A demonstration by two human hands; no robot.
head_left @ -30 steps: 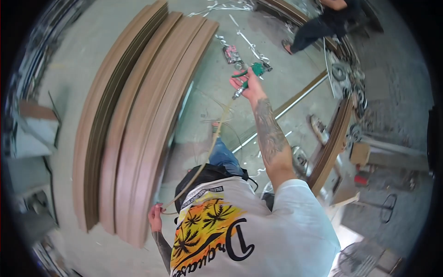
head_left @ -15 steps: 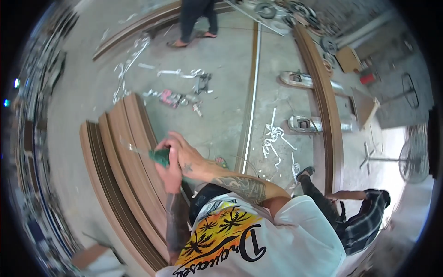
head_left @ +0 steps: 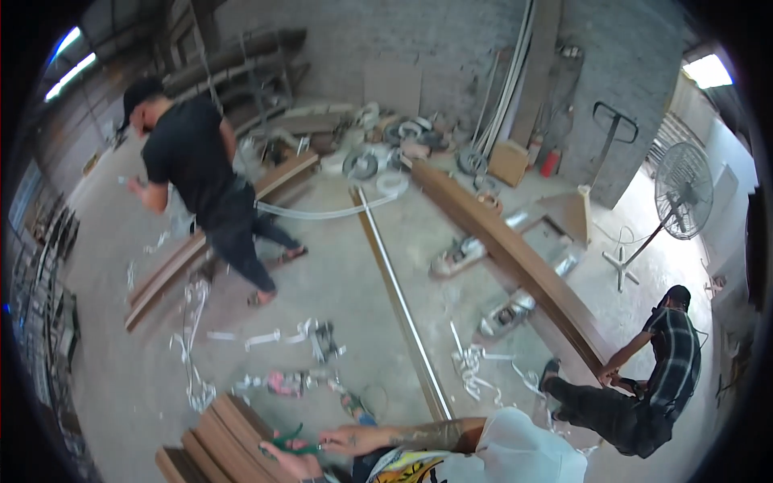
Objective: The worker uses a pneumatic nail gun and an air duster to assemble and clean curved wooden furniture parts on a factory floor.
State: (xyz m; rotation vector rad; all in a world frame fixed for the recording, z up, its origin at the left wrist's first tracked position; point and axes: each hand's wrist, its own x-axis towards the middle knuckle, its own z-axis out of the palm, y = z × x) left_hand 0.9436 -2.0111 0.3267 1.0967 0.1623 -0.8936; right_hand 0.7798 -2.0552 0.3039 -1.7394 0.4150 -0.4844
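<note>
At the lower edge, my left hand (head_left: 295, 464) is closed around a green looped thing (head_left: 288, 440) whose kind I cannot make out. My right hand (head_left: 352, 439) is beside it, its fingers closed at the right end of the green thing. What the right fingers pinch is too small to tell. Just left of both hands lies a stack of long brown moulded profiles (head_left: 211, 435), running off the lower edge. My tattooed right forearm (head_left: 443, 435) comes in from the right.
A person in black (head_left: 205, 161) stands far left beside brown profiles. Another person in a checked shirt (head_left: 675, 354) bends at the right, hands on a long brown beam (head_left: 499, 249) over a pallet jack (head_left: 507, 312). Straps (head_left: 475, 370) litter the floor. A fan (head_left: 683, 193) stands right.
The view has tilted up, so my hands now sit lower in it. The hands have drawn apart slightly. The person in black now shows nearly whole; the person at right reaches to the beam's end.
</note>
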